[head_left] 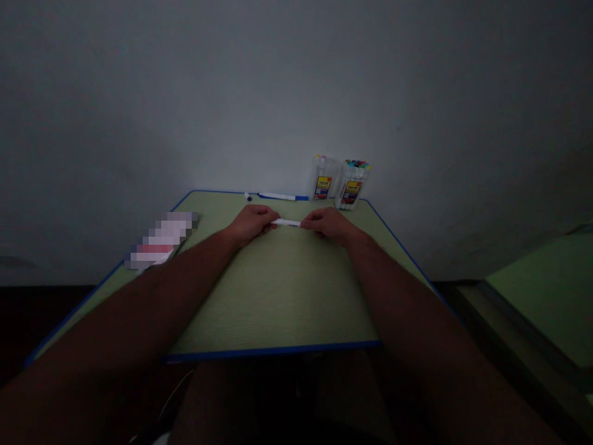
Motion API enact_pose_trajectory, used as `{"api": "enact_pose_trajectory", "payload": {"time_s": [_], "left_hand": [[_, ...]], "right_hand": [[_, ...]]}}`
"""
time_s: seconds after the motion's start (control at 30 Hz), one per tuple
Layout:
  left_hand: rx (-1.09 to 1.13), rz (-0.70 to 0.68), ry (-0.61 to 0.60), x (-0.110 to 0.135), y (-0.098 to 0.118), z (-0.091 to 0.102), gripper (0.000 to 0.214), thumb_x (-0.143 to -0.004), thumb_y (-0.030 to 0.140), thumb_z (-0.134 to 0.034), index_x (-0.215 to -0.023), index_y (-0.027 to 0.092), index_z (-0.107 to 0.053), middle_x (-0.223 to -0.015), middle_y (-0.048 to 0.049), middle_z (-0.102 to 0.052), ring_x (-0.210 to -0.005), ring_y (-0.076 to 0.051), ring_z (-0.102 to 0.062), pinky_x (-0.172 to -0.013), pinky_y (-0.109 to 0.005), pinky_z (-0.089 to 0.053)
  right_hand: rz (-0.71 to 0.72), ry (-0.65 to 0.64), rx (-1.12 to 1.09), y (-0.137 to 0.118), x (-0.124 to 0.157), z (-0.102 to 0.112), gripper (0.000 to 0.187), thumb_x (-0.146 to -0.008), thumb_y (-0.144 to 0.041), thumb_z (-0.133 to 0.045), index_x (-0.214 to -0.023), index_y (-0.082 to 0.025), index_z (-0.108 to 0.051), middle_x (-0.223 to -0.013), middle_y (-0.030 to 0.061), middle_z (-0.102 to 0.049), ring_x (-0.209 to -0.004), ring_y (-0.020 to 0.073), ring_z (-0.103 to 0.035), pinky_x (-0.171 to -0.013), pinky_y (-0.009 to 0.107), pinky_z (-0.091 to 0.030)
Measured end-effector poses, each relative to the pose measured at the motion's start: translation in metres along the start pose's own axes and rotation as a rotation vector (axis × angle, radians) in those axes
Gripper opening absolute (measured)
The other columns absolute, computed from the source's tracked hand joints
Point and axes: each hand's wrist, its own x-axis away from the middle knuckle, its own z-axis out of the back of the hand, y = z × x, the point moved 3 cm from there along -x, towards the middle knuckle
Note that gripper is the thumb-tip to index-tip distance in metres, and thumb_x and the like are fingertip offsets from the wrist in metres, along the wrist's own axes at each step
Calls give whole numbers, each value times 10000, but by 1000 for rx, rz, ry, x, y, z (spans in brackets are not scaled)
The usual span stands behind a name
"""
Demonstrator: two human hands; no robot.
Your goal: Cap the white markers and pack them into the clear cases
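Note:
A slim white marker [290, 222] is held level between my two hands, over the far half of the table. My left hand [254, 222] pinches its left end. At its right end the fingers of my right hand [327, 222] are closed on it. Fingers cover both tips, so I cannot tell whether it is capped. Behind the hands, along the back edge, lies a longer white pen with blue ends [282, 196]. A small white and dark piece [248, 196] sits left of that pen.
Two clear plastic marker cases stand at the back right: one with few markers [323, 179], one full of coloured markers [352, 185]. A blurred-out flat item [164, 238] lies at the left. The pale table [287, 296] has a blue rim and meets a wall [278, 93].

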Motion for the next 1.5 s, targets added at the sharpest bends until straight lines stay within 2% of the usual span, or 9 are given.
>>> {"api": "enact_pose_trajectory", "payload": {"time_s": [0.23,0.47,0.73,1.0,1.17,1.27,1.37,1.5], "left_hand": [[0,-4,-3,0,0,0,158,-760,258,-684,-639,157,-684,-488,-13,-541,-402,-79,-389,-408,-229,-244],[-107,22,-14,0,1,0,220,-791,316,-676,-651,147,-675,-489,10,-528,-413,-77,-397,-430,-235,-268],[-150,35,-26,3,3,-1,235,-820,316,-664,-650,154,-666,-466,21,-504,-401,-73,-374,-432,-246,-247],[-140,28,-16,3,3,-1,214,-820,293,-655,-659,153,-677,-486,8,-523,-412,-79,-388,-441,-255,-260],[-123,4,-11,-1,-2,0,241,-828,332,-643,-669,155,-681,-505,1,-532,-423,-85,-401,-446,-255,-273],[-104,-21,-18,0,-1,0,208,-783,345,-698,-703,153,-679,-528,8,-541,-438,-84,-408,-447,-248,-279],[-103,-20,-7,3,2,-1,185,-715,306,-761,-790,154,-686,-523,38,-518,-435,-79,-397,-440,-237,-266],[-91,-5,41,5,5,-2,153,-730,248,-733,-832,146,-684,-517,45,-505,-432,-81,-399,-437,-235,-272]], "right_hand": [[14,-3,20,0,0,0,160,-784,-302,-755,-774,-149,-709,-528,-49,-519,-462,75,-424,-469,236,-319],[26,6,23,-2,1,-2,173,-770,-309,-757,-784,-142,-715,-523,-57,-518,-466,70,-410,-481,237,-302],[65,37,27,-1,0,-3,169,-737,-303,-770,-771,-142,-735,-602,-22,-591,-550,83,-468,-571,241,-370],[70,52,44,-1,1,-3,170,-744,-307,-769,-775,-141,-746,-629,-2,-616,-575,95,-493,-584,249,-384],[88,116,82,0,-3,-1,197,-737,-339,-774,-782,-149,-751,-661,8,-635,-599,102,-520,-606,257,-409],[104,156,82,1,-5,-1,205,-735,-349,-774,-774,-150,-745,-671,9,-641,-602,102,-530,-603,254,-414],[121,171,56,1,-6,-1,201,-724,-341,-782,-747,-148,-729,-663,5,-640,-580,93,-523,-571,243,-409],[144,170,-121,3,-9,-2,192,-688,-280,-799,-798,-147,-714,-671,4,-649,-526,83,-509,-484,225,-406]]}}
